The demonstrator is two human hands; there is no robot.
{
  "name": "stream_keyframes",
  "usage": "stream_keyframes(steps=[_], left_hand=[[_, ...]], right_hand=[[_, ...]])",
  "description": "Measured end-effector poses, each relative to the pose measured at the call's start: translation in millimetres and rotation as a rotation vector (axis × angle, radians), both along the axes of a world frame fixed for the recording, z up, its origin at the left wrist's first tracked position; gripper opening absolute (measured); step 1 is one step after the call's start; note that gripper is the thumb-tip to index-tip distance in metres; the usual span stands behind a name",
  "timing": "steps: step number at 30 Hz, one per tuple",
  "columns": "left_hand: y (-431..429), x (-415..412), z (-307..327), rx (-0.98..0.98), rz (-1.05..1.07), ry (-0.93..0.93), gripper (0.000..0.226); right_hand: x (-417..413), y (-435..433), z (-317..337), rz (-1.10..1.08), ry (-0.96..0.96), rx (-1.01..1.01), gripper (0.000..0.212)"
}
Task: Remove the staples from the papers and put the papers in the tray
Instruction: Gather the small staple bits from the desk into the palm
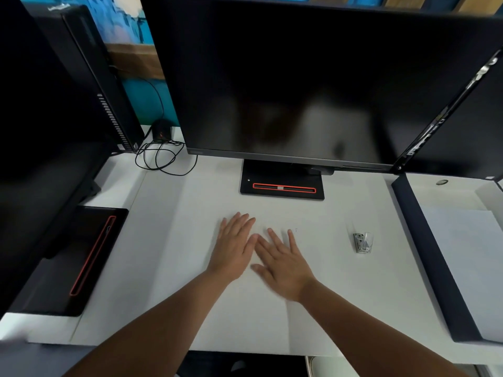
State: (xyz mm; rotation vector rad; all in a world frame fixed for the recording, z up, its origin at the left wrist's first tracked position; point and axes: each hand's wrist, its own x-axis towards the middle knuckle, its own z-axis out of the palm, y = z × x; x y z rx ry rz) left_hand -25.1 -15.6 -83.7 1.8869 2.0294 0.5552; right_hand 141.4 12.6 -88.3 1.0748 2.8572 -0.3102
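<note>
I see left hand and right hand flat on papers, gripping nothing; staple remover lies between them and tray.

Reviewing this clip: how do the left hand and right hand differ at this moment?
The left hand holds its fingers close together; the right hand has its fingers spread. The left hand reaches farther toward the monitor than the right hand. The right hand lies nearer the staple remover than the left hand. Both lie flat, palm down, on the white desk and hold nothing.
</note>
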Motion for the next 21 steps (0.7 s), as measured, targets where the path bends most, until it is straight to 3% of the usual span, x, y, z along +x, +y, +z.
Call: stream_keyframes(steps=[3, 5, 10, 12, 17, 21], left_hand=[[-9, -12, -3, -0.191, 0.101, 0.243, 0.086], [-15, -14, -7, -0.293, 0.128, 0.286, 0.091], [-16, 7, -11, -0.306, -0.007, 0.231, 0.074], [-15, 20, -10, -0.293, -0.112, 0.223, 0.078], [-7, 30, -5, -0.287, -0.309, 0.101, 0.061], [-6, 21, -4, -0.229, -0.28, 0.059, 0.063]], right_hand=[[20, 8, 0, -0.094, 0.017, 0.018, 0.068], [30, 15, 1, -0.139, 0.056, 0.005, 0.072], [52, 44, -2, -0.358, 0.168, -0.158, 0.083], [55, 53, -3, -0.395, 0.155, -0.206, 0.08], [42, 64, 1, -0.348, 0.12, -0.241, 0.078], [41, 57, 1, -0.208, 0.088, -0.211, 0.085]])
